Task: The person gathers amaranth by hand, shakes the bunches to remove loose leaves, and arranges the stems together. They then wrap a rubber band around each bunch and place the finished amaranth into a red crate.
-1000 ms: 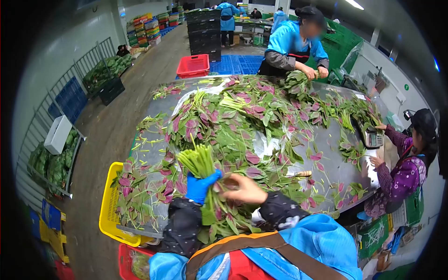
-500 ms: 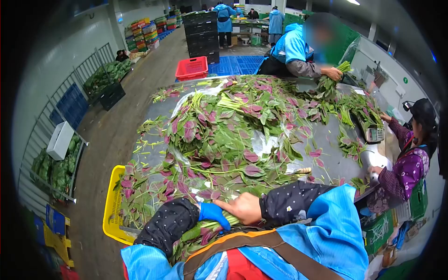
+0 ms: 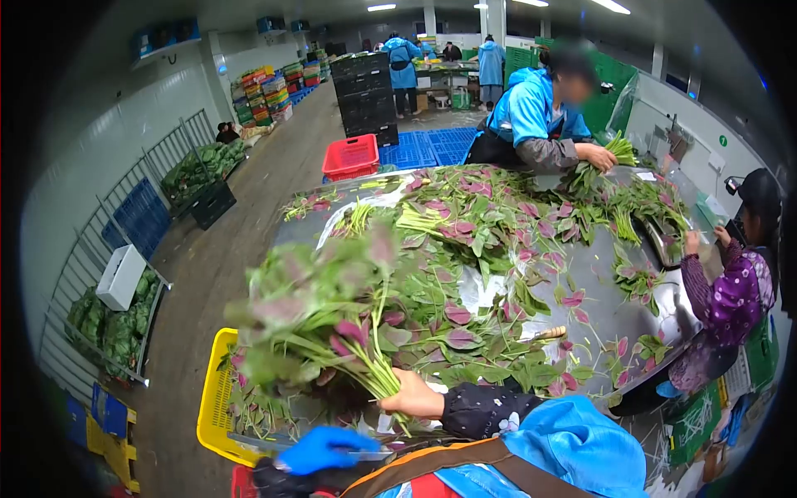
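A large bunch of green and purple leafy vegetables (image 3: 324,307) is held up over the near left of the table, its leaves blurred. My right hand (image 3: 415,396), bare, is wrapped round the stems at the bunch's lower end. Below it, at the table's near edge, my left hand (image 3: 328,449) wears a blue glove; it is apart from the bunch, blurred, with its fingers stretched out. More leafy vegetables (image 3: 465,207) lie piled across the grey table (image 3: 594,290). A small wooden-handled tool (image 3: 550,333) lies to the right of my right hand.
A yellow crate (image 3: 217,398) stands at the table's left edge. Beyond the far edge are a red crate (image 3: 350,158) and stacked black crates (image 3: 365,100). One co-worker (image 3: 540,108) holds a bunch across the table; another (image 3: 730,282) stands at the right.
The bunch has risen from against my body to above the table, in my right hand. My left hand has let go of it and moved down and left. The view has shifted slightly.
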A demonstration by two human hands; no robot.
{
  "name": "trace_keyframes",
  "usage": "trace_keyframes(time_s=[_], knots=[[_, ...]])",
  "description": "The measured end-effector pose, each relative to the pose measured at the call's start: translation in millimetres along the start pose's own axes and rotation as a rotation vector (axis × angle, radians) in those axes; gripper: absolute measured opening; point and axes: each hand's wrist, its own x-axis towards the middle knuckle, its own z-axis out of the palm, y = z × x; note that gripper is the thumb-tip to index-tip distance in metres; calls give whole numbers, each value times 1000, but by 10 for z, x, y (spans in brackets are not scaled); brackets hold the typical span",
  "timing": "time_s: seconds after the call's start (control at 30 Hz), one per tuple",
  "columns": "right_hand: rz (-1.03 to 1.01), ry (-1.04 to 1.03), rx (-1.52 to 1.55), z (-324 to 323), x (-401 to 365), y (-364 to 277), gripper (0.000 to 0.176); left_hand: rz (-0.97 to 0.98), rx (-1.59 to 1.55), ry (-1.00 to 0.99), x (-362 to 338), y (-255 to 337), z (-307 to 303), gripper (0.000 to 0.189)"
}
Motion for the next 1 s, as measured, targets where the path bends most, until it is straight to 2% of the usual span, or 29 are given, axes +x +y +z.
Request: trace_keyframes(time_s=[0.07, 0.1, 0.13, 0.2, 0.23, 0.33, 0.37, 0.4, 0.47, 0.53, 0.6, 0.63, 0.67, 0.7, 0.73, 0.8, 0.83, 0.87, 0.93, 1.0], knots=[[32, 36, -44, 131, 123, 450, 38, 1, -727, 283, 505, -925, 211, 44], [119, 31, -72, 179, 149, 644, 40, 33, -955, 165, 713, -1091, 294, 59], [218, 22, -97, 254, 130, 867, 43, 97, -1216, 63, 921, -1222, 395, 60], [315, 10, -343, 324, 92, 1298, 43, -60, -1522, 74, 1472, -1891, 512, 57], [428, -381, -175, 197, 134, 1336, 52, -27, -1388, 102, 1673, -2436, 584, 55], [263, -214, -71, 206, 14, 1701, 62, 191, -365, 364, 1287, -2002, 698, 53], [319, -288, 71, 155, -19, 1546, 69, 192, -340, 445, 1266, -1888, 748, 51], [208, -257, 22, 143, -54, 1434, 69, 195, -306, 526, 1272, -1797, 763, 50], [-12, -191, -76, 123, -144, 1219, 69, 182, -522, 603, 1324, -1587, 758, 46], [155, -220, 100, 94, -177, 1129, 72, 135, -1017, 588, 1333, -1437, 755, 42], [302, -197, 260, 90, -119, 1333, 71, 48, -1154, 448, 1405, -1673, 734, 38], [387, -235, 388, 67, -119, 1337, 61, -8, -1218, 376, 1443, -1783, 729, 38], [477, -250, 397, 57, -56, 1629, 47, -64, -1279, 303, 1468, -1885, 706, 38], [556, -249, 435, 9, 47, 1753, 43, -97, -1291, 268, 1457, -1962, 674, 36], [647, -246, 475, -1, 35, 1677, 39, -25, -1052, 349, 1383, -1748, 695, 37], [693, -255, 596, -59, -73, 1326, 36, 99, -572, 487, 1208, -1356, 725, 37], [472, -246, 465, -17, -108, 1309, 40, 94, -1002, 554, 1274, -1338, 728, 38], [301, -227, 302, -2, -136, 1248, 45, 160, -945, 619, 1256, -1300, 741, 39], [281, -290, 390, -17, -175, 1103, 50, 168, -1012, 590, 1190, -1213, 747, 39], [488, -292, 585, -47, -144, 1162, 49, 46, -1206, 504, 1226, -1333, 735, 37]])
